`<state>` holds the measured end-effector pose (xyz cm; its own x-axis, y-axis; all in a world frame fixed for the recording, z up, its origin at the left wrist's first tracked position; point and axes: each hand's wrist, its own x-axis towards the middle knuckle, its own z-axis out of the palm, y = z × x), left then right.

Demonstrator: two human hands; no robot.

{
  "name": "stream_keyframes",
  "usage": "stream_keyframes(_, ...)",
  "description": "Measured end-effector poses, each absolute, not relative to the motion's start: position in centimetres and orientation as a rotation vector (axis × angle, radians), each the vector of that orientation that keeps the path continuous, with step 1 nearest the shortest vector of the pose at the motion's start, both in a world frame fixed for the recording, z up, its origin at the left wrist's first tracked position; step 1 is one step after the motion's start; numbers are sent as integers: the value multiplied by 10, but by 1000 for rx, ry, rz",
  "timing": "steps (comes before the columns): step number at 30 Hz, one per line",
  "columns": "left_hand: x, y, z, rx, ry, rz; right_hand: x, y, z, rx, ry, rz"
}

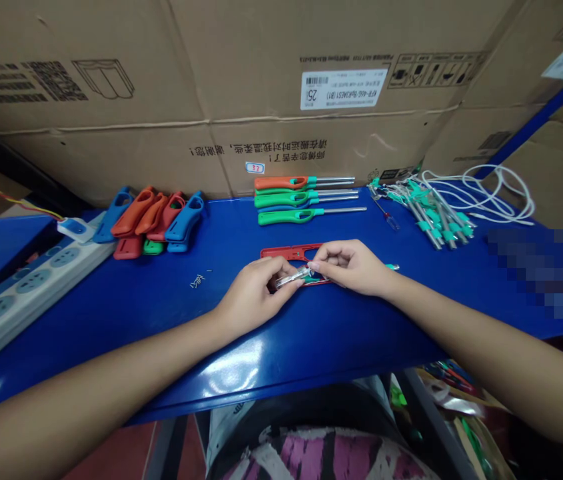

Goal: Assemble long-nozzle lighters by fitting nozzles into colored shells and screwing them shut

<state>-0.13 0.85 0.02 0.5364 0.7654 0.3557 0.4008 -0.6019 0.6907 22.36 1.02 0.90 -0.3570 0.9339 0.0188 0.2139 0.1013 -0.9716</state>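
Note:
Between thumb and fingers, my left hand (256, 293) holds a small clear cylinder (292, 276) with a pale end, tilted up to the right. My right hand (348, 267) pinches at that pale end, its fingers closed. Just behind the hands lies a red plastic handle half (284, 253) on the blue table (241, 360). Another red half, with green parts and a metal tube, is under the hands and mostly hidden; its green tip (392, 267) shows to the right of my right hand.
Assembled lighters (291, 217) lie at the back centre. Coloured handles (154, 220) are piled at the back left beside a power strip (31, 280). Small pins (198, 281) lie left. Metal tubes (436, 213), a screwdriver (390, 219) and white cable (501, 193) are back right. Cardboard (161, 87) stands behind.

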Motion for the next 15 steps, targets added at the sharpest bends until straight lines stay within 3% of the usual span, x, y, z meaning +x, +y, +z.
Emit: stream_keyframes(15, -17, 15, 24, 2471, 1058, 719, 226, 13, 10, -1127, -1591, 1276)
